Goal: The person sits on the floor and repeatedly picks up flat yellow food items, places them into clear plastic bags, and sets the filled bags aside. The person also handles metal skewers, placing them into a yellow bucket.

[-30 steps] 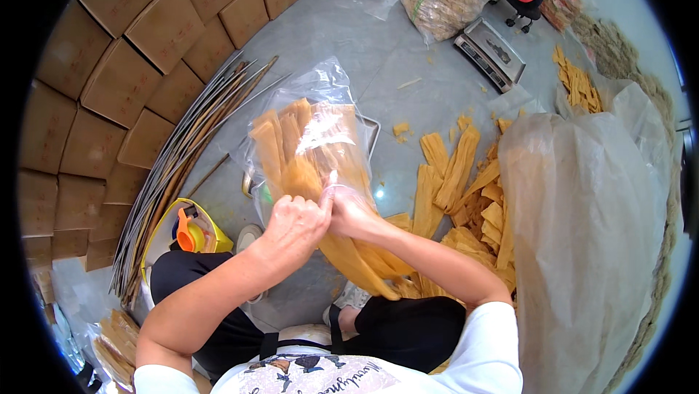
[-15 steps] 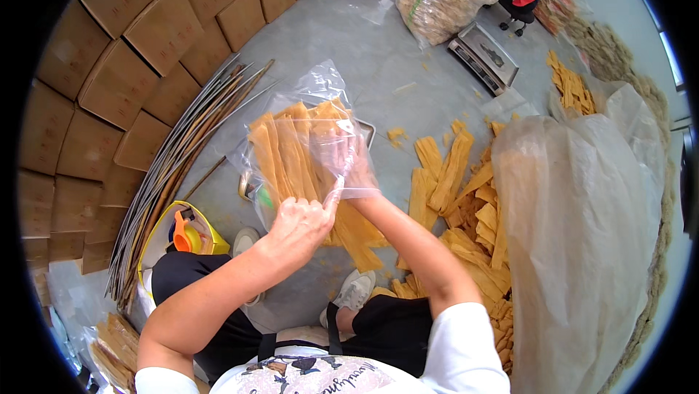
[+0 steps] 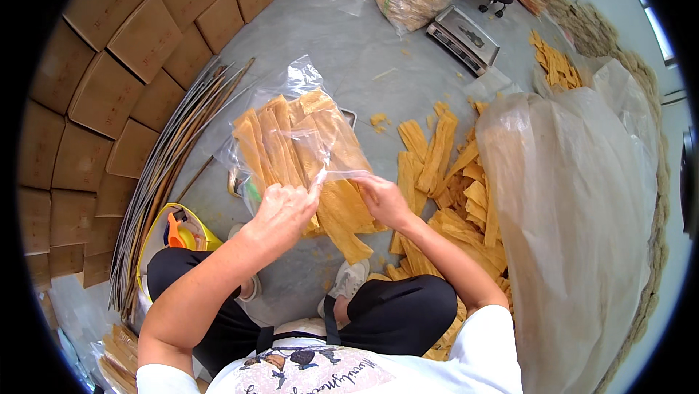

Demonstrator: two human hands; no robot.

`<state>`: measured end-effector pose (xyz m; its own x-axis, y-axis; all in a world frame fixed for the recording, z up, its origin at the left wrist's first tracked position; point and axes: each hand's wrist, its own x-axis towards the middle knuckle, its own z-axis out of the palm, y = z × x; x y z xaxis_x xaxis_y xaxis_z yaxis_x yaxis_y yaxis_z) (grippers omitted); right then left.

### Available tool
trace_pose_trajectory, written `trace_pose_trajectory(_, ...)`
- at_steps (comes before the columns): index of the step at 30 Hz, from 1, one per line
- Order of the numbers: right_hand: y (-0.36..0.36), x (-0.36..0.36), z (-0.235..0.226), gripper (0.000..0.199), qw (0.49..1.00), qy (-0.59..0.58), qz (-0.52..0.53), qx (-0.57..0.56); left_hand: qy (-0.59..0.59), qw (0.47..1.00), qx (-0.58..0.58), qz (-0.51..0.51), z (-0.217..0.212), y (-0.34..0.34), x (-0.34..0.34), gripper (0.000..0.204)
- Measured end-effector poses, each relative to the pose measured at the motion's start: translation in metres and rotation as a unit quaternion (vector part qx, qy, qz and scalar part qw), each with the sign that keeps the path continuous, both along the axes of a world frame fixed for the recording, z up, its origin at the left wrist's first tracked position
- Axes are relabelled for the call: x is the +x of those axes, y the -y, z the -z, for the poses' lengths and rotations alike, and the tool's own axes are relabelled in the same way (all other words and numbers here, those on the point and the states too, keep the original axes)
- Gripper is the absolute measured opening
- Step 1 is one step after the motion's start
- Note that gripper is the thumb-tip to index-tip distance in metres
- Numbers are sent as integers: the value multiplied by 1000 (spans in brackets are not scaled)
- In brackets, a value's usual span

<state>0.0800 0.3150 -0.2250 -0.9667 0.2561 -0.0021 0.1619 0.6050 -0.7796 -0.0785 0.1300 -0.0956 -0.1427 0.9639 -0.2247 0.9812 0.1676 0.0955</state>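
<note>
clear plastic bag (image 3: 291, 139) of yellow dried bean curd sticks (image 3: 287, 139) is held over the grey concrete floor (image 3: 349, 52), its open lower edge pinched shut-fingered by the left hand (image 3: 280, 212) and gripped by the right hand (image 3: 382, 201). open floor lies at 12 o'clock up to a weighing scale (image 3: 462, 38). at 3 o'clock loose sticks (image 3: 451, 190) and a large plastic sack (image 3: 582, 212) crowd close; at 9 o'clock flattened cartons (image 3: 167, 168) and stacked boxes (image 3: 109, 66) hem the edge.
</note>
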Motion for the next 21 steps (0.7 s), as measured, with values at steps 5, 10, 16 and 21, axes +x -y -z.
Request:
trace_pose_trajectory(5, -17, 79, 71, 44, 953, 146, 255, -66, 12, 1000, 8, 8, 0, -3, 0, 69)
trace_pose_trajectory(10, 22, 78, 57, 71, 646, 233, 311, -657, 11, 1000, 13, 1, 2, 4, -2, 68)
trace_pose_trajectory(16, 17, 63, 53, 76, 656, 143, 119, -731, 7, 1000, 2, -1, 0, 0, -2, 69)
trace_pose_trajectory(21, 30, 75, 57, 70, 676, 295, 205, -643, 15, 1000, 4, 11, -3, -1, -1, 69)
